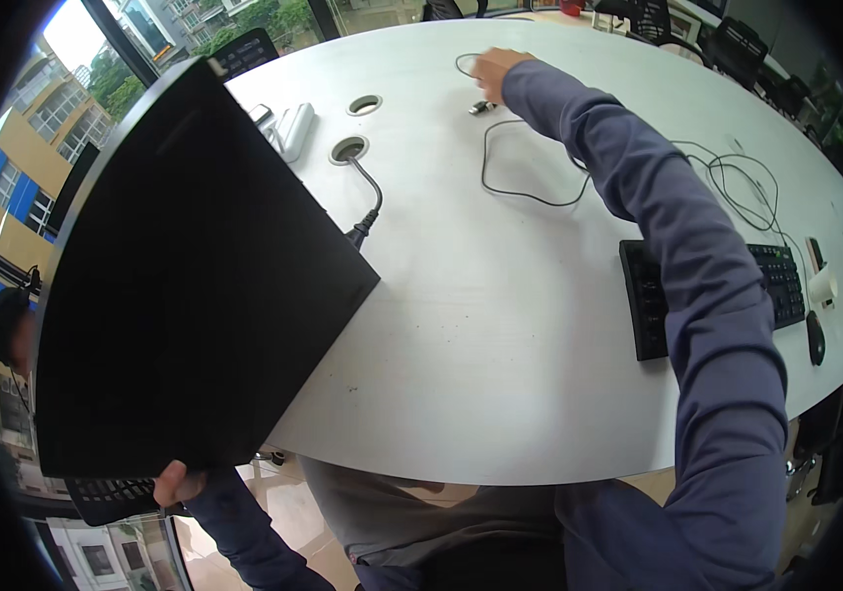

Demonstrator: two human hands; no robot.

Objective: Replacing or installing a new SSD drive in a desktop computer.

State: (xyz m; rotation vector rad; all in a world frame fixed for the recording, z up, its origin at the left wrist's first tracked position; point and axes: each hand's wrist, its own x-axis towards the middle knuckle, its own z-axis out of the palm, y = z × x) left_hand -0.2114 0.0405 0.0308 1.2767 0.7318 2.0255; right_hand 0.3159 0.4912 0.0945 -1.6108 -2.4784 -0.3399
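A black computer case (185,286) stands at the table's left side, its broad flat side toward me. At its lower near corner, my left hand (180,485) grips the edge, thumb on the near face and the other fingers mostly hidden. My right hand (502,74) is stretched to the far side of the table, its fingers curled around a thin dark cable (539,201). Just below that hand lies a cable plug (481,108). A black power cord (375,202) runs from a table hole to the back of the case.
A black keyboard (646,305) sits partly under my right forearm, with a mouse (815,338) and a white cup (823,286) beyond it. Coiled cable (737,192) lies behind. A white power strip (293,131) and round cable holes (364,104) are beside the case. The round white table (471,394) ends near my lap.
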